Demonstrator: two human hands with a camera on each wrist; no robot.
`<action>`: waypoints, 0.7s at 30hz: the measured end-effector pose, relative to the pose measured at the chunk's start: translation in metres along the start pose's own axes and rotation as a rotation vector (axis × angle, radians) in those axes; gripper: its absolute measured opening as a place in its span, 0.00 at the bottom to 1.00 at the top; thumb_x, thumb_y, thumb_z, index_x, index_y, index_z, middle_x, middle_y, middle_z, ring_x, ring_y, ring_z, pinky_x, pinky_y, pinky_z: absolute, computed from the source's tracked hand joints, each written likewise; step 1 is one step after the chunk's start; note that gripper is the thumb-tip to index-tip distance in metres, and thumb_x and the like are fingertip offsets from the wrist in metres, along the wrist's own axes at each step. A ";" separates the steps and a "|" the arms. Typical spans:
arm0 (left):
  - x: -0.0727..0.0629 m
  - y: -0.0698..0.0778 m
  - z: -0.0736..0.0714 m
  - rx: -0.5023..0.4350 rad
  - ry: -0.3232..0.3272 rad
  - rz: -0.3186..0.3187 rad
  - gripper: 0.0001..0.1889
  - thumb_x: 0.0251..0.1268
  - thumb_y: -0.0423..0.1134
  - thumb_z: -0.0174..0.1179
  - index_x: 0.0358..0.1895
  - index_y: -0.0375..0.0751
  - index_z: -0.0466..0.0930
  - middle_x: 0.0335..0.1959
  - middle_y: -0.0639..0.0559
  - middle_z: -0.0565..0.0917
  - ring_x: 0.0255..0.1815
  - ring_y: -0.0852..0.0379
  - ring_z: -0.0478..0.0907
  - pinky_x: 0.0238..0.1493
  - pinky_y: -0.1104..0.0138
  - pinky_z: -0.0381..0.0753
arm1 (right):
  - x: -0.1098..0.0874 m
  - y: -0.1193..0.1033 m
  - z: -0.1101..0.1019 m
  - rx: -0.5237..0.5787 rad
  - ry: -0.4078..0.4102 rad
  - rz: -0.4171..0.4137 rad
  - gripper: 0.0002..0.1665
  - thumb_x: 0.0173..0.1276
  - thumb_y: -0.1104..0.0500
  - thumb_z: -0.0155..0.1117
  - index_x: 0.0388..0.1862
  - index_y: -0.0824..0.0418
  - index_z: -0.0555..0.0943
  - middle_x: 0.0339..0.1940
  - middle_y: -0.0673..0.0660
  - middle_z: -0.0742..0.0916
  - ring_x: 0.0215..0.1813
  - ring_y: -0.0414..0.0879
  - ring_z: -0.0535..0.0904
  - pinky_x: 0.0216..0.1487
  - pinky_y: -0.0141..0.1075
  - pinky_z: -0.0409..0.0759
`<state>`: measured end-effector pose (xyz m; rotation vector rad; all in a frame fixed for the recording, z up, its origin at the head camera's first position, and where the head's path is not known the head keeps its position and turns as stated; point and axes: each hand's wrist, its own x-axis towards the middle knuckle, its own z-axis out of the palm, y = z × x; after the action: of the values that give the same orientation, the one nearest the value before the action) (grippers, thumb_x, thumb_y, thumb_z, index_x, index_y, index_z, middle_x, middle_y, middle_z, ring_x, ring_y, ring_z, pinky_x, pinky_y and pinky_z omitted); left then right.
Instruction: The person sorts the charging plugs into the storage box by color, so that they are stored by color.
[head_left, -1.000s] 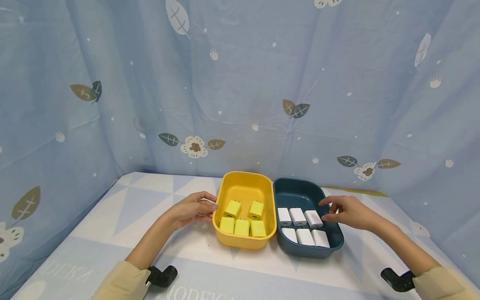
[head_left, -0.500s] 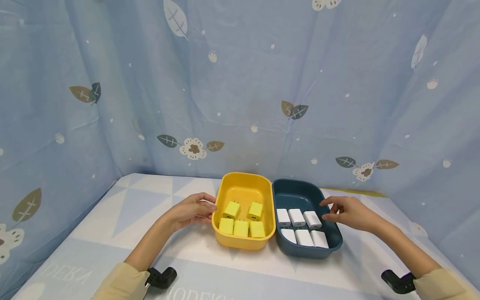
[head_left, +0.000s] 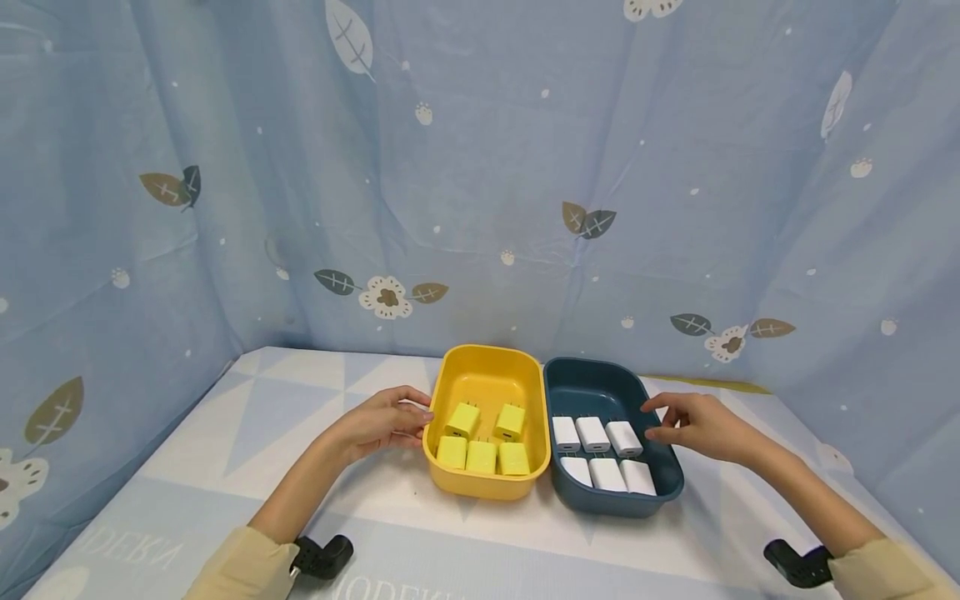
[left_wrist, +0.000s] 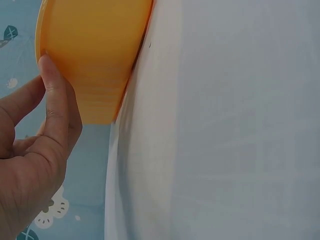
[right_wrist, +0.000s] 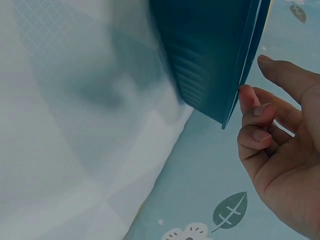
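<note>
A yellow plastic bin (head_left: 492, 372) and a dark blue bin (head_left: 596, 382) stand side by side on the table. Several yellow charger plugs (head_left: 482, 457) lie in the front part of the yellow one, prongs pointing away. Several white charger plugs (head_left: 592, 434) fill two rows in the blue one. My left hand (head_left: 381, 422) touches the yellow bin's left rim with loosely bent fingers; in the left wrist view a fingertip meets its outer wall (left_wrist: 95, 50). At the blue bin's right rim is my right hand (head_left: 697, 427), its fingertips against the edge and its thumb and index finger spread apart.
A patterned cloth covers the table (head_left: 300, 450). Behind it hangs a blue curtain (head_left: 480, 167) with leaves and flowers. Black camera mounts (head_left: 324, 557) sit at both wrists, next to beige sleeves (head_left: 243, 567).
</note>
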<state>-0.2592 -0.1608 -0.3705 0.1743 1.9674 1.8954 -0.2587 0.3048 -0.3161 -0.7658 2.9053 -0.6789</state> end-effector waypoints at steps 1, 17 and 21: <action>0.000 0.000 0.000 0.000 -0.002 0.001 0.21 0.70 0.31 0.60 0.61 0.27 0.65 0.41 0.40 0.81 0.32 0.53 0.82 0.41 0.64 0.86 | 0.000 0.000 0.000 -0.002 0.001 0.000 0.25 0.64 0.53 0.72 0.56 0.64 0.80 0.26 0.46 0.80 0.24 0.39 0.72 0.23 0.32 0.72; -0.003 0.000 -0.005 0.016 -0.011 0.004 0.22 0.71 0.32 0.59 0.61 0.27 0.64 0.41 0.41 0.81 0.32 0.54 0.82 0.43 0.63 0.86 | -0.007 0.004 -0.003 -0.027 0.078 0.026 0.23 0.66 0.52 0.71 0.56 0.63 0.81 0.26 0.46 0.82 0.25 0.39 0.72 0.24 0.32 0.72; -0.004 0.001 -0.007 0.060 -0.016 0.009 0.22 0.70 0.33 0.60 0.61 0.27 0.65 0.41 0.40 0.81 0.34 0.52 0.82 0.44 0.62 0.86 | -0.011 0.010 -0.003 -0.058 0.126 0.039 0.22 0.68 0.54 0.69 0.56 0.63 0.80 0.27 0.47 0.82 0.25 0.39 0.73 0.25 0.33 0.73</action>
<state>-0.2581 -0.1690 -0.3691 0.2157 2.0171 1.8360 -0.2541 0.3192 -0.3185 -0.6944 3.0574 -0.6645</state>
